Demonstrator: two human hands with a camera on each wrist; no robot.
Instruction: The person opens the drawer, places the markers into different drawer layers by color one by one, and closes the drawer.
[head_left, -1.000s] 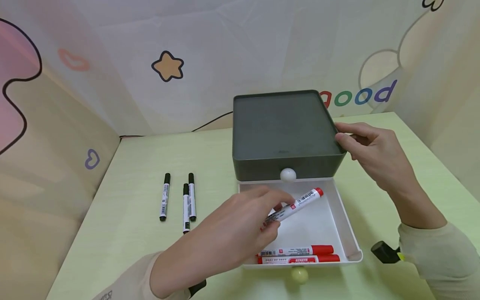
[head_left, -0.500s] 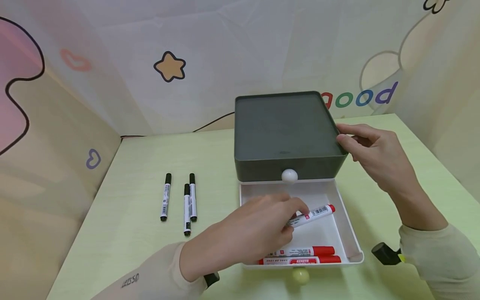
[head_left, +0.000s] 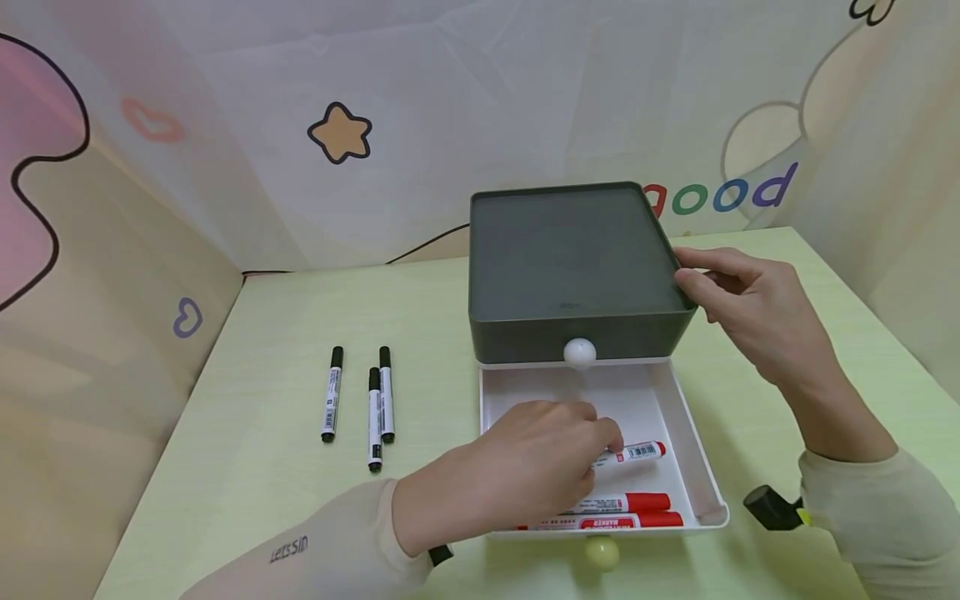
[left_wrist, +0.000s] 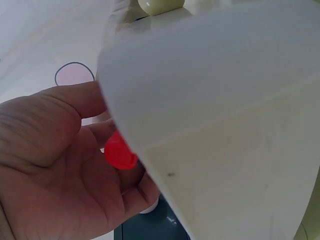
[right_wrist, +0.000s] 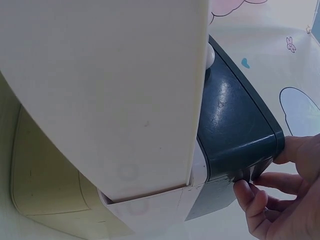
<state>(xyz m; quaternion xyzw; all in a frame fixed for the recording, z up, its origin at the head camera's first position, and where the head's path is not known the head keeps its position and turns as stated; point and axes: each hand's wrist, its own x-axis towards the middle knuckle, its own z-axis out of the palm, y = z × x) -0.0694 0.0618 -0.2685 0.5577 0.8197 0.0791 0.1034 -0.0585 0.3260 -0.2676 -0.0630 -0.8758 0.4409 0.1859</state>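
My left hand (head_left: 517, 462) reaches over the pulled-out white drawer (head_left: 697, 442) and pinches a red marker (head_left: 639, 453) low above its floor. In the left wrist view, its red end (left_wrist: 120, 152) shows by the curled fingers; the rest is hidden behind the drawer wall. Two other red-capped markers, one nearer the middle (head_left: 626, 502) and one along the front wall (head_left: 615, 522), lie side by side. At the right, my right hand (head_left: 757, 308) grips the side edge of the dark green top unit (head_left: 570, 258) of the drawer box with thumb and fingertips.
Three black-capped markers lie left of the box: one apart (head_left: 332, 396), two close together (head_left: 386, 396). A white knob (head_left: 580, 353) sits on the green front, a yellowish knob (head_left: 602, 552) below the drawer. A patterned curtain (head_left: 420, 125) hangs behind the table.
My left hand has moved right and toward the drawer's front, lowering the red marker and turning it nearer parallel to the two lying there. My right hand has stayed on the box.
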